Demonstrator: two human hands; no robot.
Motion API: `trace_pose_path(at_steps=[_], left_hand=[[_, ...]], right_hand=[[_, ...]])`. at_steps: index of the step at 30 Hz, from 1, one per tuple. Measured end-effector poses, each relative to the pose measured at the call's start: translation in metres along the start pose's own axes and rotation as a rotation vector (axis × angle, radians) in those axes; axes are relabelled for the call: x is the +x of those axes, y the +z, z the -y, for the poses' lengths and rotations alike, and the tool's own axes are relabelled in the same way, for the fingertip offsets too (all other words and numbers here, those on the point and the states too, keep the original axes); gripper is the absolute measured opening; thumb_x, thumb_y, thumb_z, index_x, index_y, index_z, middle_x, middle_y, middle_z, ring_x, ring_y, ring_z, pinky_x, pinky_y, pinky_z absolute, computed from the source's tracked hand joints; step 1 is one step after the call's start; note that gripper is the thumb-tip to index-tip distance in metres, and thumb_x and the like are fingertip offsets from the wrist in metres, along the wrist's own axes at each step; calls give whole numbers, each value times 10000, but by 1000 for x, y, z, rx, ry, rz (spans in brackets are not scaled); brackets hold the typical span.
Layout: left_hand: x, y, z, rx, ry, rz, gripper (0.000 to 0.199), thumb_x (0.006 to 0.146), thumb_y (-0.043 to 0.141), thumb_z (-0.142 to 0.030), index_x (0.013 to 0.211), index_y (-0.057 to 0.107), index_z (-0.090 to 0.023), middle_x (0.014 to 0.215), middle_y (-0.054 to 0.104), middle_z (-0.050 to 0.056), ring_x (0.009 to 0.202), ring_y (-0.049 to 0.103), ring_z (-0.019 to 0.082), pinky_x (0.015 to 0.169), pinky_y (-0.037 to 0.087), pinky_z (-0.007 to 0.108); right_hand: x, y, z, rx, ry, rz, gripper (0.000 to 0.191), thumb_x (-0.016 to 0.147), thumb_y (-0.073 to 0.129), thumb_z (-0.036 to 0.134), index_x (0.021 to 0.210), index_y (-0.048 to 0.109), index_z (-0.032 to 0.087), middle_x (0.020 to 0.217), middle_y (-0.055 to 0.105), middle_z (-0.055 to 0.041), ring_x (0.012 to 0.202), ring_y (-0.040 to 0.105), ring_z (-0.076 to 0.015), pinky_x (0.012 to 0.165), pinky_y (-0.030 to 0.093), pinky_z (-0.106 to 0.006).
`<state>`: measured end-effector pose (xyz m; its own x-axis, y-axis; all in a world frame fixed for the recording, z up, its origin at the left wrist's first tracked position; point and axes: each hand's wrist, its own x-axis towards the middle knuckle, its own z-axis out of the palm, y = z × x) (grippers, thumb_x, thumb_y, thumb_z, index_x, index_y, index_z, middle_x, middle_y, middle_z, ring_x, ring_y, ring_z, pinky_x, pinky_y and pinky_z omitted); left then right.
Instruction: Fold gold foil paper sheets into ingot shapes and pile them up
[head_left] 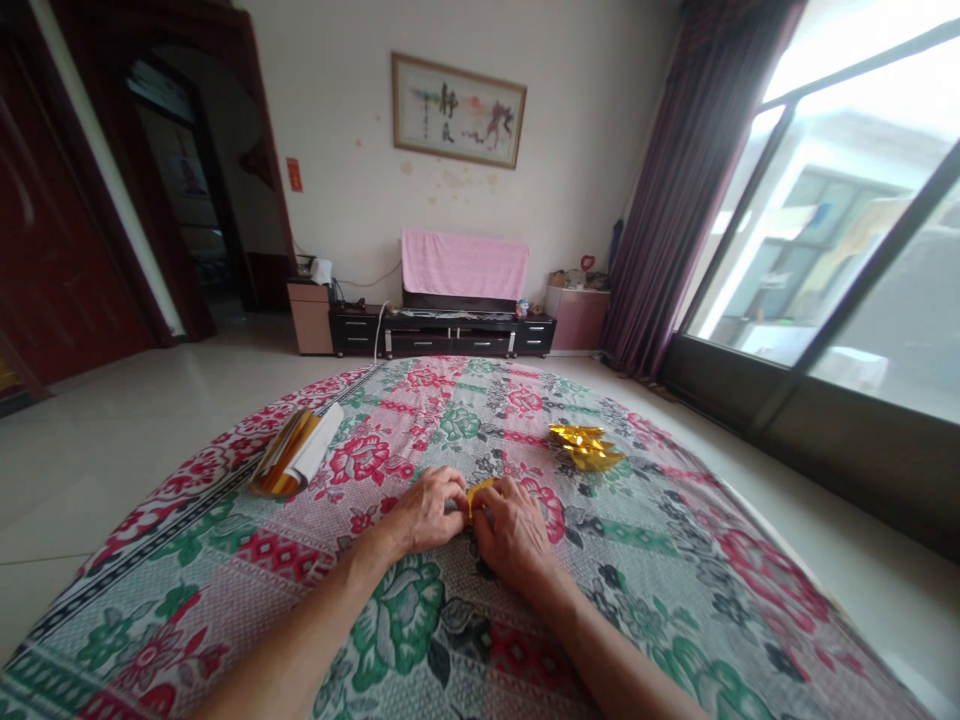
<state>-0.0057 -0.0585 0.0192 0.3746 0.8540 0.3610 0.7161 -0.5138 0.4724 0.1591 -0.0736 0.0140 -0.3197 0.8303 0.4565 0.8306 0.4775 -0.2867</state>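
In the head view, the person's two hands meet low in the middle, over a cloth [401, 615] patterned with red, green and dark flowers. Between them is a small gold piece [482, 488], largely hidden by the fingers, so its full shape cannot be told. The left hand [433, 508] has thumb and fingers drawn together at the piece's left edge; the right hand [516, 525] is closed on its right side, with thumb and forefinger close together. Both appear to pinch it, close to the cloth.

Beyond the right hand and off to its right, well apart from it, a cluster of shiny gold shapes [589, 448] with pointed ends lies on the cloth. Ahead of the left hand and off to its left lies a curled bundle of gold sheets [289, 455], with a white sheet [315, 445] along its right side.

The gold piece looks like thin foil or foil-faced paper: probably very light, smooth enough to slip a little, quick to take a crease and easy to tear or crumple. It is best held lightly by opposite edges, between thumb and fingertip, with pressure kept to the creases rather than across any open face.
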Motion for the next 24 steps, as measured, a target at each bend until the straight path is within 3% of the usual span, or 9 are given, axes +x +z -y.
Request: trace_pose_path(at_steps=[15, 24], left_hand=[[1, 7, 0, 62, -13, -10, 168, 665, 520, -83, 714, 640, -188, 949, 608, 47, 947, 535, 200, 900, 416, 347], [4, 10, 2, 79, -17, -37, 112, 705, 538, -133, 706, 637, -187, 935, 611, 51, 916, 548, 203, 873, 425, 356]], right_hand=[[-2, 4, -1, 9, 25, -41, 98, 822, 516, 230, 839, 612, 244, 892, 550, -12, 798, 487, -155, 686, 295, -268], [-2, 2, -1, 21, 18, -40, 102, 807, 524, 218, 857, 607, 248, 918, 545, -8, 835, 492, -155, 722, 317, -263]])
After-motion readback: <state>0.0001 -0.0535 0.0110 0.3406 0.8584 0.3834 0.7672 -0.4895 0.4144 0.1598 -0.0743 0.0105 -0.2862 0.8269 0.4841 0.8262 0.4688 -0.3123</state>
